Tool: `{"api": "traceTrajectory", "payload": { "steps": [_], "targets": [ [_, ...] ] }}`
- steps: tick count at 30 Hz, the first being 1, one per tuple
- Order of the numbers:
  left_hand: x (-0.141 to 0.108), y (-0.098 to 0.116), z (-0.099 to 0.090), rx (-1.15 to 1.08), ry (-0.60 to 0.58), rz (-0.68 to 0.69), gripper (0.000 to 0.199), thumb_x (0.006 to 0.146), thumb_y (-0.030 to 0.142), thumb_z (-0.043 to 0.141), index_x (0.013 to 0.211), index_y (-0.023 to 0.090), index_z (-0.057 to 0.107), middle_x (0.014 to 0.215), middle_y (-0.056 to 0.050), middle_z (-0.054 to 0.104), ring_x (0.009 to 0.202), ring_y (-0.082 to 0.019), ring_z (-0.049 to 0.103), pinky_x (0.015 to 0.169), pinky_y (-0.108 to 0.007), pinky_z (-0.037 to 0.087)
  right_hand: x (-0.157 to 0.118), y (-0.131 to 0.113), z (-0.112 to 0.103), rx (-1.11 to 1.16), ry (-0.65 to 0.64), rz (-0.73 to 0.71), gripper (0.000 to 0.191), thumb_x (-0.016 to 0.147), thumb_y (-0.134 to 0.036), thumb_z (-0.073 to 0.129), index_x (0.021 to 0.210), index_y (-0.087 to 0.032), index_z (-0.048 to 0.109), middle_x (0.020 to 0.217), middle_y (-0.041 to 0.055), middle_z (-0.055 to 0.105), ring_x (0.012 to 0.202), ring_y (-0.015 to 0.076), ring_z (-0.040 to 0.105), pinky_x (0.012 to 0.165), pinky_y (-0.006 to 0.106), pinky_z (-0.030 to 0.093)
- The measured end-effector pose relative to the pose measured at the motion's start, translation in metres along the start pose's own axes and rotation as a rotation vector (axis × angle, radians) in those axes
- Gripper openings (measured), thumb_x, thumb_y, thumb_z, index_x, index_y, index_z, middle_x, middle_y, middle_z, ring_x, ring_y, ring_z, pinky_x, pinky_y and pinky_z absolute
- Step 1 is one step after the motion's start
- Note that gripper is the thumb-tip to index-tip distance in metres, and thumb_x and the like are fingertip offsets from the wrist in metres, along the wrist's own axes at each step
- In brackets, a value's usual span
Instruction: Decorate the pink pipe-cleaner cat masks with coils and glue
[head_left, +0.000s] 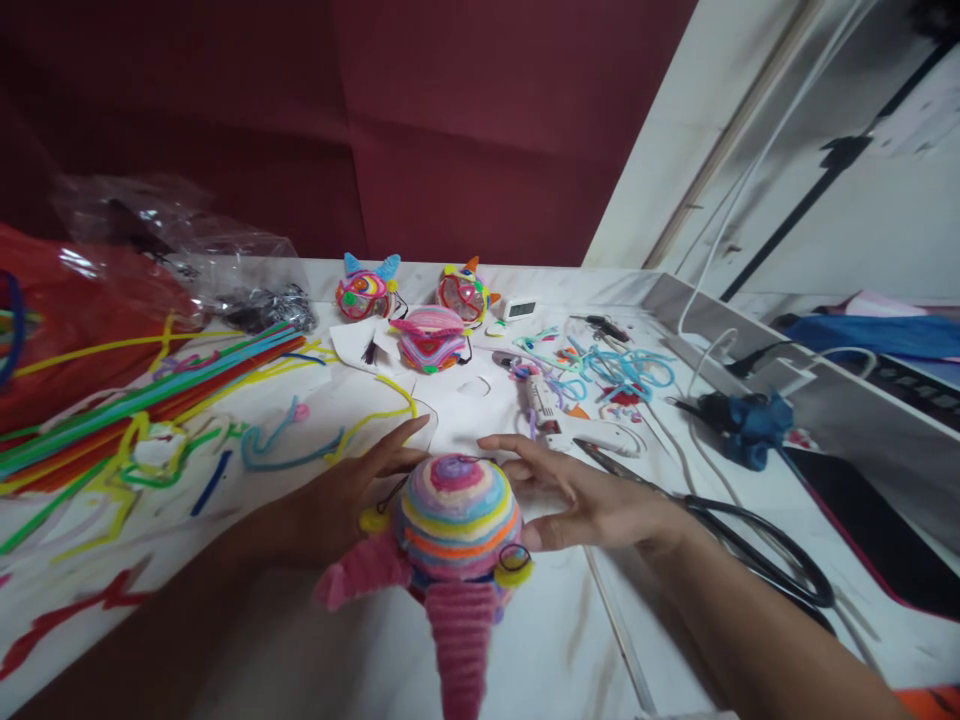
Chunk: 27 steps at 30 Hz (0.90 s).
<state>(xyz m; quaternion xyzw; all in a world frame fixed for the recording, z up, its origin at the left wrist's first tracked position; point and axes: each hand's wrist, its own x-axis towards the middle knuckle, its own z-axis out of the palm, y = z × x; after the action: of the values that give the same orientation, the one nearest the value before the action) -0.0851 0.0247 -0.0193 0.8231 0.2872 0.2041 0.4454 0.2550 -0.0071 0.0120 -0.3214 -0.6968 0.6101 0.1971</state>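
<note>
A round ornament wrapped in striped pipe cleaners (456, 510) stands on the table between my hands. It has two pink fuzzy horns pointing toward me and yellow parts at its sides, one with a dark ring. My left hand (352, 500) is beside its left side, fingers stretched forward; its thumb is hidden. On the other side, my right hand (585, 490) has its fingers spread, with the thumb tip close to or touching the ball. Beyond them sit three similar ornaments: a pink striped one (429, 338), one with blue horns (365, 290) and one with orange horns (465, 292).
Bundled pipe cleaners (172, 400) lie left, near a red bag (75, 320) and clear plastic (225, 250). A white glue gun (544, 400), blue pipe cleaner scraps (622, 365), scissors with black handles (765, 545) and a dark phone-like slab (877, 530) lie right.
</note>
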Motion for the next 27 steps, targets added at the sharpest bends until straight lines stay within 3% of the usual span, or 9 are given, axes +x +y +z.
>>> {"api": "traceTrajectory", "payload": {
  "steps": [4,14,21,24,27],
  "targets": [
    [-0.004,0.002,-0.001,-0.115,0.033,-0.081,0.114,0.09,0.06,0.081,0.178,0.032,0.014,0.167,-0.019,0.058,0.149,-0.038,0.061,0.125,-0.052,0.048,-0.001,-0.001,0.001,0.02,0.048,-0.035,0.095,0.084,-0.051,0.091,0.162,-0.026,0.044,0.131,0.0108,0.071,0.126,0.0283,0.068,0.115,0.052,0.051],
    [-0.007,-0.002,-0.006,-0.28,0.093,-0.025,0.129,0.076,0.061,0.095,0.177,0.038,0.018,0.159,-0.02,0.065,0.149,-0.041,0.06,0.122,-0.057,0.051,0.002,0.001,0.003,0.145,0.057,-0.109,0.091,0.08,-0.051,0.095,0.154,-0.029,0.046,0.127,0.0086,0.073,0.125,0.0274,0.07,0.112,0.05,0.051],
    [0.006,-0.011,-0.007,-0.466,0.135,-0.091,0.109,0.089,0.067,0.081,0.176,0.039,0.022,0.157,-0.018,0.067,0.148,-0.039,0.063,0.123,-0.057,0.049,0.007,0.005,0.007,0.324,0.085,-0.081,0.094,0.074,-0.046,0.1,0.152,-0.03,0.048,0.126,0.0081,0.074,0.118,0.0266,0.074,0.101,0.045,0.056],
    [0.006,-0.017,-0.007,-0.536,0.173,-0.124,0.118,0.083,0.07,0.085,0.176,0.043,0.018,0.161,-0.016,0.064,0.147,-0.041,0.063,0.121,-0.057,0.052,0.01,0.007,0.01,0.416,0.111,-0.066,0.098,0.071,-0.041,0.103,0.151,-0.03,0.049,0.119,0.0056,0.076,0.109,0.0236,0.077,0.092,0.039,0.057],
    [0.0,-0.014,-0.009,-0.519,0.187,-0.093,0.116,0.088,0.071,0.079,0.176,0.046,0.008,0.164,-0.013,0.062,0.146,-0.038,0.064,0.118,-0.054,0.055,0.013,0.006,0.011,0.473,0.122,-0.081,0.096,0.07,-0.038,0.103,0.15,-0.029,0.05,0.11,0.0024,0.078,0.096,0.0193,0.076,0.085,0.034,0.055]
  ]
}}
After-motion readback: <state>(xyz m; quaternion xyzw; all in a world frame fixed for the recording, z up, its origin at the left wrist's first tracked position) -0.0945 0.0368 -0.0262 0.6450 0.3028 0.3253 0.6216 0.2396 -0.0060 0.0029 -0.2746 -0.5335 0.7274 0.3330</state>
